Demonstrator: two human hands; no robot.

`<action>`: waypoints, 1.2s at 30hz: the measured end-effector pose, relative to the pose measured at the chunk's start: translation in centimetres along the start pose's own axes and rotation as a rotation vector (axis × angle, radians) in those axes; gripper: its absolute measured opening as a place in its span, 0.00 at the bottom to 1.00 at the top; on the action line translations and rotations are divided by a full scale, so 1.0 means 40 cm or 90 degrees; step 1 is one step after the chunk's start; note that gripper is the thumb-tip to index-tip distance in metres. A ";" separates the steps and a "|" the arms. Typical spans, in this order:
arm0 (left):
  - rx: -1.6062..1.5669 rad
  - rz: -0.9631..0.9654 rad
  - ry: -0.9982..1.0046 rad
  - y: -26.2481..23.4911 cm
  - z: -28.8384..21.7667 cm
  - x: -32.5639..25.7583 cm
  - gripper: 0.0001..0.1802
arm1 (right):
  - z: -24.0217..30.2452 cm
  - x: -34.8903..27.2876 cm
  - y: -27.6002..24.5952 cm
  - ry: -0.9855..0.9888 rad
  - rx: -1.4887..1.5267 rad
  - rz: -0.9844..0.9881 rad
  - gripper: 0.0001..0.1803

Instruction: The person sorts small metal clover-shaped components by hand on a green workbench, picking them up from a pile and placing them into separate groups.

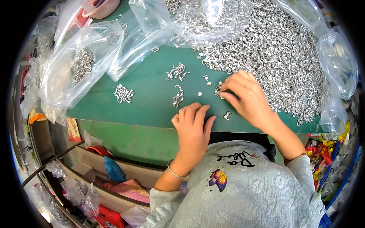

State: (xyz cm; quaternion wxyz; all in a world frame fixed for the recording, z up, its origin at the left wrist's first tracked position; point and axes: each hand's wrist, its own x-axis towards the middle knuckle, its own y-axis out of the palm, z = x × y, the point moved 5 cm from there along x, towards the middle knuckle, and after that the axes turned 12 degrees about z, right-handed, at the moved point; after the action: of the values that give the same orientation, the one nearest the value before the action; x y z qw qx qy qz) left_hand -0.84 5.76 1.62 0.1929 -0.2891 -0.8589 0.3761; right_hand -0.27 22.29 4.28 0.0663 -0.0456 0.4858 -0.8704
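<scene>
metal clips (218, 90) btwn pile (281, 57), bags (76, 64).

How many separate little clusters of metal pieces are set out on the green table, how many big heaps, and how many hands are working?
Small clusters of metal pieces: 3
Big loose heap: 1
Hands, left hand and right hand: 2
Total: 6
</scene>
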 end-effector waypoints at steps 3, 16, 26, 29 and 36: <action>-0.008 -0.014 0.008 0.005 0.022 0.013 0.16 | 0.004 -0.004 0.024 0.002 -0.084 0.001 0.06; 0.074 -0.018 0.091 0.034 -0.008 0.103 0.13 | -0.006 -0.016 0.013 0.016 -0.126 0.043 0.07; 0.056 -0.087 -0.049 -0.045 0.053 -0.004 0.12 | 0.013 -0.010 0.008 -0.009 -0.124 0.032 0.13; 0.025 -0.118 -0.081 -0.055 0.052 0.001 0.15 | 0.020 0.000 0.001 0.000 -0.147 0.033 0.16; 0.032 -0.081 -0.033 -0.068 0.112 0.056 0.17 | 0.035 0.020 0.026 -0.061 -0.077 0.093 0.16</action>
State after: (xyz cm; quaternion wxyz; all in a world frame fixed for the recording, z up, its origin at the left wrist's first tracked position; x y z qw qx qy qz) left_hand -5.94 3.30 1.05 0.2015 -0.2194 -0.8703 0.3922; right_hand -0.78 20.44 4.13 0.1501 -0.0557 0.5359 -0.8290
